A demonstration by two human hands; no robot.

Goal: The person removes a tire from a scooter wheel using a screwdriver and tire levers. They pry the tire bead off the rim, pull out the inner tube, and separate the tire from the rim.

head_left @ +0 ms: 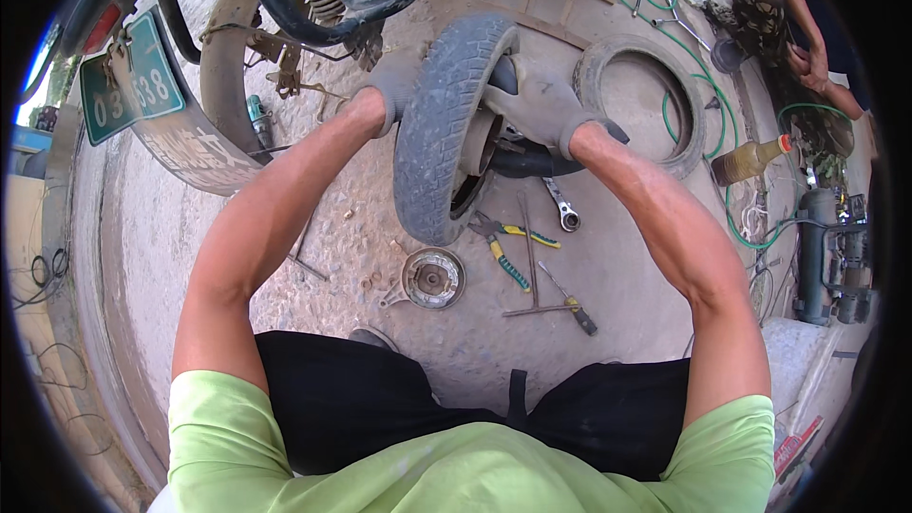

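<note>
A motorcycle wheel with a worn grey tyre (439, 123) stands upright in front of me, its rim and hub turned to the right. My left hand (397, 84), in a grey glove, holds the tyre's left side; its fingers are partly hidden behind the tread. On the other side my gloved right hand (540, 100) is closed at the tyre's inner edge, beside a dark rubbery piece. Below that wrist lies a black object (532, 161) that I cannot make out fully. A round brake plate with shoes (433, 277) rests on the ground nearer me.
Pliers (501, 247), a ratchet wrench (562, 207), a T-handle wrench (532, 266) and a screwdriver (568, 299) lie nearby. A loose tyre (594, 76) is at right, near a bottle (750, 161) and green hose. A motorcycle (228, 66) stands at left; another person (807, 28) sits far right.
</note>
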